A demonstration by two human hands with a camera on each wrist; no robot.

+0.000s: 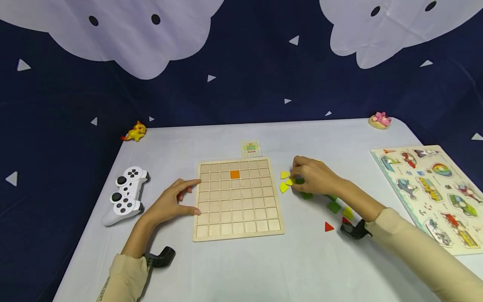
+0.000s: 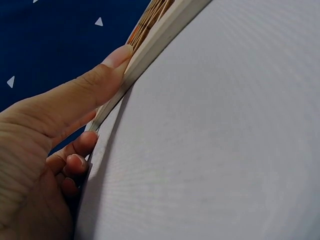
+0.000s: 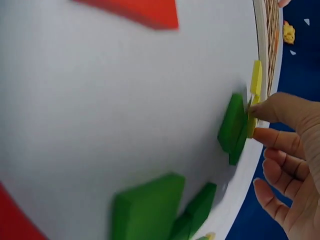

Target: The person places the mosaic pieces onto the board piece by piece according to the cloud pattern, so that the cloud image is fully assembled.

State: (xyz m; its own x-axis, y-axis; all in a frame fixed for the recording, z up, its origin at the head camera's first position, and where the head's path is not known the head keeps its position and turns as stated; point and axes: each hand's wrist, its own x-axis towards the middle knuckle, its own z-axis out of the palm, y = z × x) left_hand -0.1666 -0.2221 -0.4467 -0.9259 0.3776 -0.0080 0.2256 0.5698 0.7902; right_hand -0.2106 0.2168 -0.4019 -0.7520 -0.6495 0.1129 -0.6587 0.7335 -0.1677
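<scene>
Now the left hand [image 1: 171,203] rests with fingers loosely spread against the left edge of the grid board [image 1: 237,197], mid-table. Its one orange tile [image 1: 235,174] sits near the board's far edge. Just right of the board, the right hand [image 1: 315,176] pinches a yellow piece [image 1: 289,182] among green pieces [image 1: 333,206].

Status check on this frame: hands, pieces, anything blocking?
Left hand steadies wooden grid board edge. Right hand pinches a yellow piece beside green pieces. Nothing blocking.
</scene>
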